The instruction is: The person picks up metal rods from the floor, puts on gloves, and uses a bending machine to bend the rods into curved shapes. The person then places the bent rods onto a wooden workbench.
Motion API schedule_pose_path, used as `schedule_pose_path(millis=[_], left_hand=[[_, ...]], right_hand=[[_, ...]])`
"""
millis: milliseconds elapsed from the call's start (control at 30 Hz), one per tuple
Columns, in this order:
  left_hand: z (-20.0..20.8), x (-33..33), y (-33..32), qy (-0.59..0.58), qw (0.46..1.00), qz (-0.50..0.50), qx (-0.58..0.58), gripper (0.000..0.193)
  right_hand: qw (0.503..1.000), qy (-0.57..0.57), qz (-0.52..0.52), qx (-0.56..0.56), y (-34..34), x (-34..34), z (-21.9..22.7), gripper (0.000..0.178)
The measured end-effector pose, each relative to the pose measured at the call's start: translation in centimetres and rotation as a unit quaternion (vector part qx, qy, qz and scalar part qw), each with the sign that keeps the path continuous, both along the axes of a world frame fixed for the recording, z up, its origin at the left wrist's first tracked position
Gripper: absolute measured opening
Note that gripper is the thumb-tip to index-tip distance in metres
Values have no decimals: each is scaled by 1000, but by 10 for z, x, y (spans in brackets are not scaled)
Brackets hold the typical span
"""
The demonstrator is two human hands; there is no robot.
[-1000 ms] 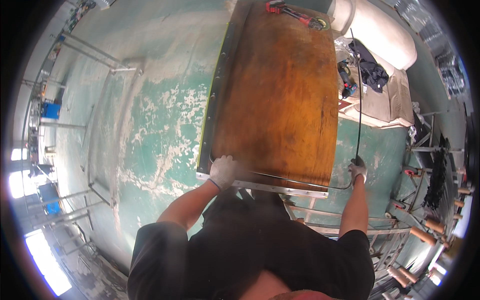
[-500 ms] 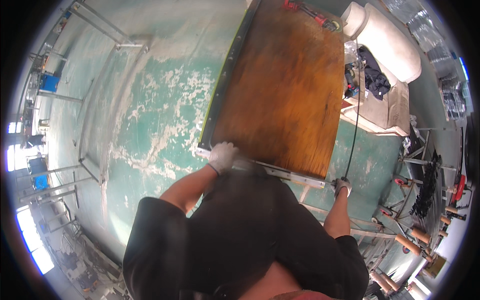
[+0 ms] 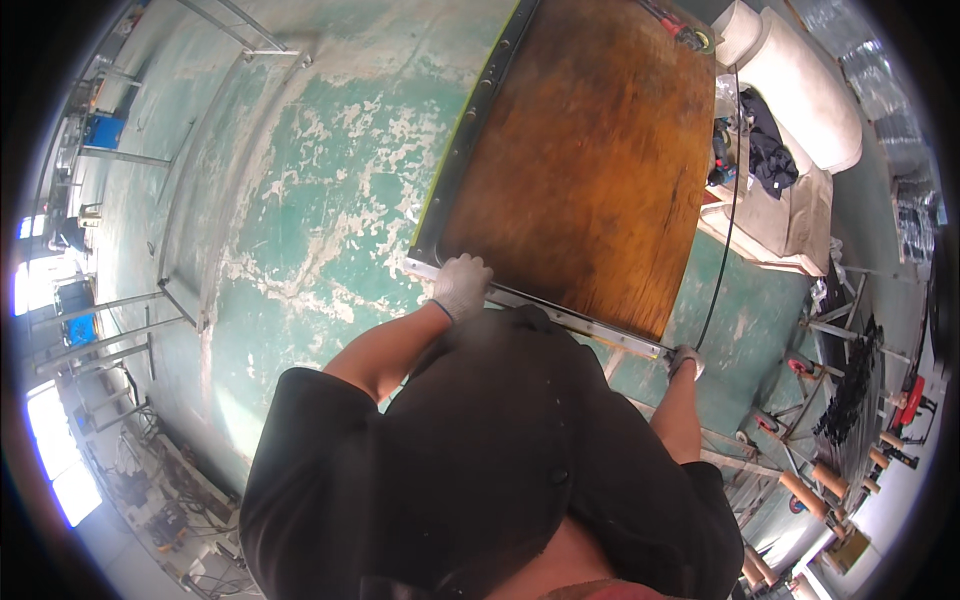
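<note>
A brown, worn wooden tabletop (image 3: 590, 170) stretches away in front of me. A pale metal rail (image 3: 590, 325) runs along its near edge, and a dark strip with a yellow-green border (image 3: 470, 130) lines its left side. My left hand (image 3: 462, 286), in a whitish glove, is closed over the rail near the left corner. At the rail's right end, my gloved right hand (image 3: 686, 362) is closed around something dark, mostly hidden by the fingers. A thin black cable (image 3: 722, 235) runs down to that hand from the far right.
Right of the tabletop stands a beige upholstered seat (image 3: 790, 205) with a dark cloth (image 3: 768, 150) on it. A red tool (image 3: 685, 32) lies at the far end of the tabletop. Metal frames with wheels (image 3: 795, 365) stand at right. Peeling green floor (image 3: 330, 210) spreads left.
The tabletop and rail sit slightly farther right and higher in view. Both hands keep to the same ends of the rail; the left one's fingers show more clearly.
</note>
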State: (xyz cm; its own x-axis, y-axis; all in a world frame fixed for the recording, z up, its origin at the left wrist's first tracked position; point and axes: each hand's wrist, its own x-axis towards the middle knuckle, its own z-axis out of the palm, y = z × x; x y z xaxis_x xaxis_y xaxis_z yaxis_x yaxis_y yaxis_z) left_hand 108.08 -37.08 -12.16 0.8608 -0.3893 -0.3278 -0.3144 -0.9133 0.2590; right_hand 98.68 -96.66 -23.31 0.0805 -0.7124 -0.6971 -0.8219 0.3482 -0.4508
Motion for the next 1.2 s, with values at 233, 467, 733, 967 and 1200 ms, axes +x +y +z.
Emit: schedule_pose_path(millis=[233,467,733,967,1200], left_hand=[[-7,-7,-1,2,1000,5,27,13],[-12,-7,2,-6,1000,-9,14,17],[3,-2,3,-18,998,-44,36,18],[4,-3,6,-1,998,-46,33,18],[7,-3,8,29,998,-40,36,21]], right_hand=[[983,-60,-70,156,52,-1,-16,28],[976,-94,-93,174,30,-13,-45,28],[981,-83,-44,171,27,-11,-51,33],[979,-112,-81,150,31,-12,-39,33],[977,-123,-80,155,33,-13,-36,32]])
